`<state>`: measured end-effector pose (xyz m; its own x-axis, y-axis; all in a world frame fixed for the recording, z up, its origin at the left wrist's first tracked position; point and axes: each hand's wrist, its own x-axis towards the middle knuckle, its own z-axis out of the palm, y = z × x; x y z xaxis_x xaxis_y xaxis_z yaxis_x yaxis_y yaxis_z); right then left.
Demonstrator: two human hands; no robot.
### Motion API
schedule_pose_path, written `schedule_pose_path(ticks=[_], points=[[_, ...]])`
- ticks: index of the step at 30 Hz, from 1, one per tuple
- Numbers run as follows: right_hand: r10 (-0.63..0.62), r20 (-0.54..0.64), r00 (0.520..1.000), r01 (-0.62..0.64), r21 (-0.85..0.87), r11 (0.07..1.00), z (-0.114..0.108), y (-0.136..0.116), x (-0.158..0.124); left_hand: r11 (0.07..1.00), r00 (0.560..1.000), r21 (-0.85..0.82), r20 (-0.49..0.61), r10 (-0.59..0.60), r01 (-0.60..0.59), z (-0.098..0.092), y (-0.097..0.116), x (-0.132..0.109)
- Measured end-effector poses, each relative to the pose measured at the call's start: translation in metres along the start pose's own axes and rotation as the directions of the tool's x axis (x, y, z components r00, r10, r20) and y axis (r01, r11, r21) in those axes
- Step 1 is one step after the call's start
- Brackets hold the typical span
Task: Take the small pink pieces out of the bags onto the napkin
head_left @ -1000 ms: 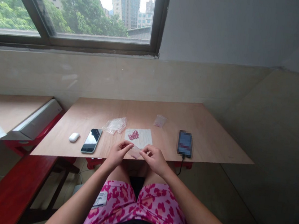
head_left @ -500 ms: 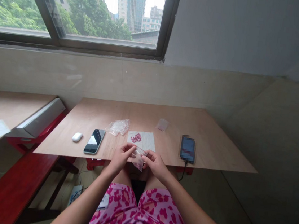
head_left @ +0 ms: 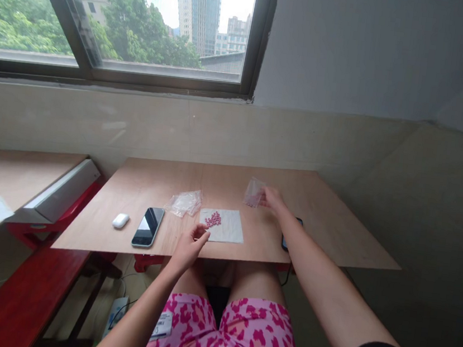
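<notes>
My right hand [head_left: 272, 197] reaches out over the far part of the table and holds a small clear plastic bag [head_left: 253, 192] by its edge, with some pinkish beads low in it. Another small bag that lay at that spot is mostly hidden behind it. Close to the table's front edge, my left hand [head_left: 194, 241] hovers with loosely curled fingers and the thumb apart, nothing visible in it. Just beyond it a white sheet [head_left: 231, 227] lies flat, bearing a pile of pink beads [head_left: 213, 219]. Left of the sheet is a heap of clear bags [head_left: 185, 203].
On the wooden table [head_left: 164, 173] lie a phone [head_left: 148, 227] and a white earbud case [head_left: 120, 220] at the left. A second phone [head_left: 285, 242] with a cable is partly covered by my right forearm. A red bench [head_left: 22, 294] stands at lower left.
My hands have parted. The right one has carried the bag from the table's front edge to the far bag's spot; the left has let go of it and stays near the sheet.
</notes>
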<state>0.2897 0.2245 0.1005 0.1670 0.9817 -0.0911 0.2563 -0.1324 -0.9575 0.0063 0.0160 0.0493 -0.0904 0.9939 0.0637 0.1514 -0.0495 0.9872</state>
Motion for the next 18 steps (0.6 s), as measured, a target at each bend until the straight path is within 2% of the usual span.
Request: schedule_pose_path(ticks=[4,8,10,12,15,18], points=[[-0.02,-0.077,0.997,0.004,-0.202,0.979,-0.008,0.022,-0.002,0.992,0.999,0.121,0.025,0.035,-0.037,-0.009,0.007,0.001],[-0.065,-0.094,0.993,0.034,-0.302,0.953,-0.013,0.046,-0.019,0.972,0.997,0.221,0.016,0.081,-0.082,-0.033,0.009,0.016],[-0.087,-0.025,0.996,0.076,-0.3,0.951,-0.016,0.056,-0.035,0.938,0.993,0.327,-0.003,0.119,-0.112,-0.05,0.005,0.031],[-0.111,0.123,0.986,0.138,-0.238,0.961,-0.018,0.064,-0.058,0.862,0.989,0.49,-0.002,0.151,-0.131,-0.067,0.0,0.052],[-0.149,0.307,0.94,0.199,-0.139,0.97,-0.019,0.07,-0.104,0.668,0.973,0.711,0.119,0.195,-0.221,-0.088,-0.006,0.086],[-0.211,0.439,0.873,0.311,-0.168,0.936,-0.015,0.068,-0.149,0.497,0.956,0.819,0.274,0.101,-0.287,-0.097,-0.007,0.118]])
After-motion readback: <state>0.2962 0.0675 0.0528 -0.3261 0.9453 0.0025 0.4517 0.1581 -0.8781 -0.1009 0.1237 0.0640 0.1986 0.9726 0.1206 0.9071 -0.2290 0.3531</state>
